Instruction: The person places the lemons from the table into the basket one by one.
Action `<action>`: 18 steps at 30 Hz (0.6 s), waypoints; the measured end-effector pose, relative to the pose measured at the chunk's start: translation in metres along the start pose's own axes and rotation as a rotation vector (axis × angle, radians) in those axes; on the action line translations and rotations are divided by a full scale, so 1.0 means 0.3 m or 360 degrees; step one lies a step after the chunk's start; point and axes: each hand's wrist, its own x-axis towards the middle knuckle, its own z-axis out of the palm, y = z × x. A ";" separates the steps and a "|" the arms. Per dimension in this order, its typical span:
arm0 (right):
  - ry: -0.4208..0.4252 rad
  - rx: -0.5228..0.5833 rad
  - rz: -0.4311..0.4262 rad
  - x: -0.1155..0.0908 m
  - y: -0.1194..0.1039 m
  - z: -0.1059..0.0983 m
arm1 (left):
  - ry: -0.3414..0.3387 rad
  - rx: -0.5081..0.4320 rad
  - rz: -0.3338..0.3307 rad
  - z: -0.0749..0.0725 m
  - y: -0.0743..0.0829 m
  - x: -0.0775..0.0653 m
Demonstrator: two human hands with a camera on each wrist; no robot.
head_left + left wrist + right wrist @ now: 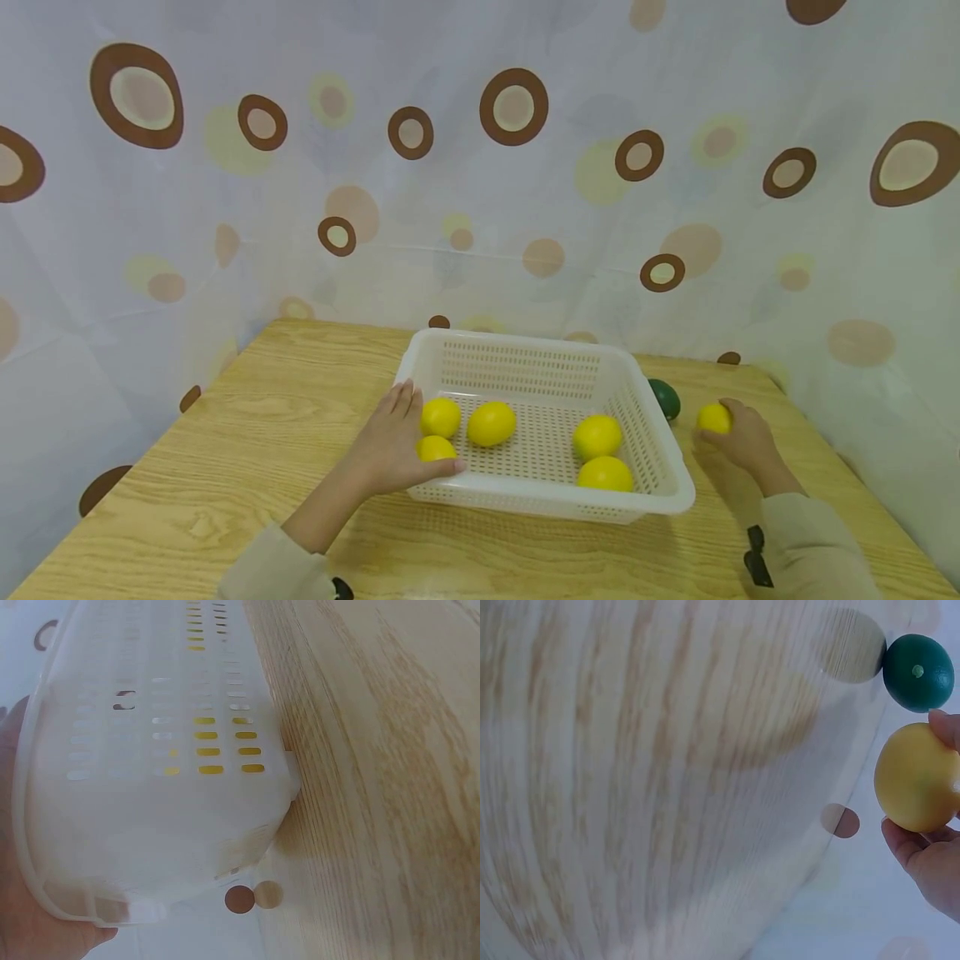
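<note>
A white perforated plastic basket (536, 492) stands on the wooden table with several yellow lemons in it, among them one near the middle (491, 424). My left hand (393, 442) rests over its near left corner, thumb lying along the front rim and fingers extended over the left rim. To the right of the basket, my right hand (750, 437) holds another lemon (916, 778) between thumb and fingers. A dark green round fruit (664, 399) lies just behind that lemon, close to the basket's right side; its pale stem spot shows in the right wrist view.
The wood-grain table (300, 400) reaches back to a pale curtain (450, 192) printed with brown and yellow circles, which hangs behind it and along both sides. Part of the left-hand lemons in the basket is covered by my left hand.
</note>
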 end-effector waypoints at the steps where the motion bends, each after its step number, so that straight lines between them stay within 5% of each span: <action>1: 0.0002 0.0002 -0.0003 0.000 -0.001 0.000 | 0.0001 0.0002 0.0001 0.000 0.000 0.000; 18: 0.0044 0.0012 -0.0032 -0.005 -0.032 -0.013 | 0.0003 -0.0028 -0.0001 0.004 -0.003 0.001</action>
